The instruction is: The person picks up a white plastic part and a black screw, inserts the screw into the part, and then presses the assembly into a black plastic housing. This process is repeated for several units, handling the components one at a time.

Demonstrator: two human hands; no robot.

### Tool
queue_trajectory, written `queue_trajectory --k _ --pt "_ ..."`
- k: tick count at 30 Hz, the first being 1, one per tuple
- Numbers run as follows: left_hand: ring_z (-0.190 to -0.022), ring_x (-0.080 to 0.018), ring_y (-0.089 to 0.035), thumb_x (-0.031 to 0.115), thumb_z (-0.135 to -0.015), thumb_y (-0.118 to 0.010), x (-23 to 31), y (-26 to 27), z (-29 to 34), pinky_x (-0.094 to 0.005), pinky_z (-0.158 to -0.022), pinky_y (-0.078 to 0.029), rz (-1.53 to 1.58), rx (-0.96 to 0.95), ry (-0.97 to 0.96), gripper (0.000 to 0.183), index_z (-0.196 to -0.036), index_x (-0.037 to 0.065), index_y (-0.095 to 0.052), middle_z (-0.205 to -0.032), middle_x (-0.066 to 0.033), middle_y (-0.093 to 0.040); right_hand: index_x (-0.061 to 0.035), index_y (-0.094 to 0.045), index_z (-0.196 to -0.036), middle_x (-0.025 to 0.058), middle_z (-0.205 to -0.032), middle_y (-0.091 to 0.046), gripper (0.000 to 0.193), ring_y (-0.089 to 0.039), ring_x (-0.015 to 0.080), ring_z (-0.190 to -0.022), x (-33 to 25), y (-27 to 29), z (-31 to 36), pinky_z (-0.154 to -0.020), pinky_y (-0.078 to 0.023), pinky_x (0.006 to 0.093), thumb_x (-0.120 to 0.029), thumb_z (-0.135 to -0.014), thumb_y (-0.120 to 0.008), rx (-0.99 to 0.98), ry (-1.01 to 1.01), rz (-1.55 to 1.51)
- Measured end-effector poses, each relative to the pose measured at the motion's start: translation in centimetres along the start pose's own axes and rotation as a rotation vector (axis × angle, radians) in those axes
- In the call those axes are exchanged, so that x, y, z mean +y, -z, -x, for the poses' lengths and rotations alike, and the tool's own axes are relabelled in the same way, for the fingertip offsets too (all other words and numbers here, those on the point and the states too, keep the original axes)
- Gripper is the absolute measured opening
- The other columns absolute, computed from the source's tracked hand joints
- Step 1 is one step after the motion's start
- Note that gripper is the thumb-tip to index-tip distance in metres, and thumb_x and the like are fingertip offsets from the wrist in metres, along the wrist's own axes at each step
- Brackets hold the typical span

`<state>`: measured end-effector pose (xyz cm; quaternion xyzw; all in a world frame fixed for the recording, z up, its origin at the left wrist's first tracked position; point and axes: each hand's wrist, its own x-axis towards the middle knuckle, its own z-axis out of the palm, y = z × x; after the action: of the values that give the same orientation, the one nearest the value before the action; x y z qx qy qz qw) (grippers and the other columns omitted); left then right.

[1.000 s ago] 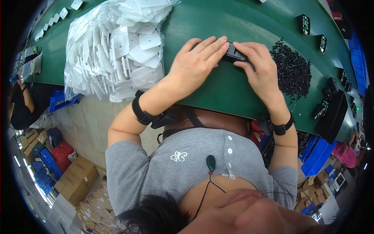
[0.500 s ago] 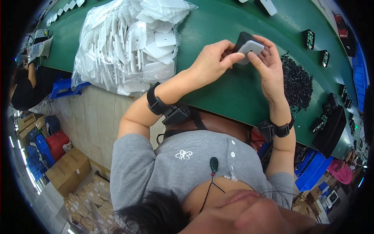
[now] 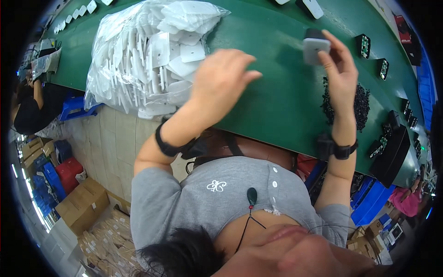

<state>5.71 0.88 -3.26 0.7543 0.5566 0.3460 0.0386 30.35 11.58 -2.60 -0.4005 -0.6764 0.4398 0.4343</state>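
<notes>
White plate (image 3: 315,49) in right hand (image 3: 340,74); left hand (image 3: 220,83) empty.

blurred: left hand (image 3: 220,83) | cut off at 12 o'clock: white parts (image 3: 314,7) | too small: black bits (image 3: 360,104) at 2 o'clock

Your one view comes from a fisheye camera on your head, looking steeply down over your grey shirt (image 3: 221,194) onto the green table (image 3: 277,106), which lies close and fills the upper frame. Below the table's near edge you see floor and cardboard boxes (image 3: 80,205); the bent, darkened rim probably hides more.
</notes>
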Motion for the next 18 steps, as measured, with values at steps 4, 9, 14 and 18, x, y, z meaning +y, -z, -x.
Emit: queue_trajectory --k 4,9,14,18 --pt "-0.104 -0.0292 -0.056 0.007 -0.081 -0.066 -2.1 6.4 1.7 -0.0409 -0.087 -0.045 -0.459 -0.095 0.162 0.025 -0.106 0.004 -0.063 -0.108 -0.0091 -0.064 -0.0085 -0.063 -0.129 0.0016 -0.114 -0.065 0.034 -0.058 0.0092 -0.101 2.9 5.5 -5.3 -0.091 -0.045 0.0235 -0.012 -0.095 -0.061 0.016 -0.012 0.274" --pt "-0.107 -0.0274 -0.055 0.008 -0.080 -0.067 -2.7 6.9 1.5 -0.0386 -0.087 -0.043 -0.626 -0.214 0.093 0.029 -0.109 0.004 -0.063 -0.110 -0.0064 -0.064 0.0012 -0.064 -0.109 0.0151 -0.099 -0.068 0.031 -0.064 0.0210 -0.085 6.8 10.5 -12.1 -0.075 -0.052 0.0336 -0.019 -0.086 -0.070 -0.061 -0.092 0.370" --pt "-0.103 -0.0246 -0.056 0.009 -0.081 -0.065 -3.1 6.3 0.6 -0.0362 -0.082 -0.043 -0.703 -0.290 0.134 0.027 -0.108 0.007 -0.067 -0.109 -0.0024 -0.066 0.0012 -0.065 -0.108 0.0124 -0.088 -0.071 0.027 -0.064 0.0180 -0.076 10.3 11.8 -15.8 -0.070 -0.052 0.0331 -0.018 -0.089 -0.068 -0.199 -0.176 0.626" --pt "-0.100 -0.0234 -0.057 0.010 -0.084 -0.063 -4.0 6.1 0.9 -0.0361 -0.081 -0.042 -0.664 -0.200 0.133 0.016 -0.098 0.008 -0.070 -0.102 -0.0013 -0.068 0.0017 -0.065 -0.107 0.0147 -0.092 -0.069 0.029 -0.065 0.0235 -0.080 9.6 11.4 -14.9 -0.073 -0.052 0.0348 -0.019 -0.088 -0.068 -0.139 -0.211 0.732"
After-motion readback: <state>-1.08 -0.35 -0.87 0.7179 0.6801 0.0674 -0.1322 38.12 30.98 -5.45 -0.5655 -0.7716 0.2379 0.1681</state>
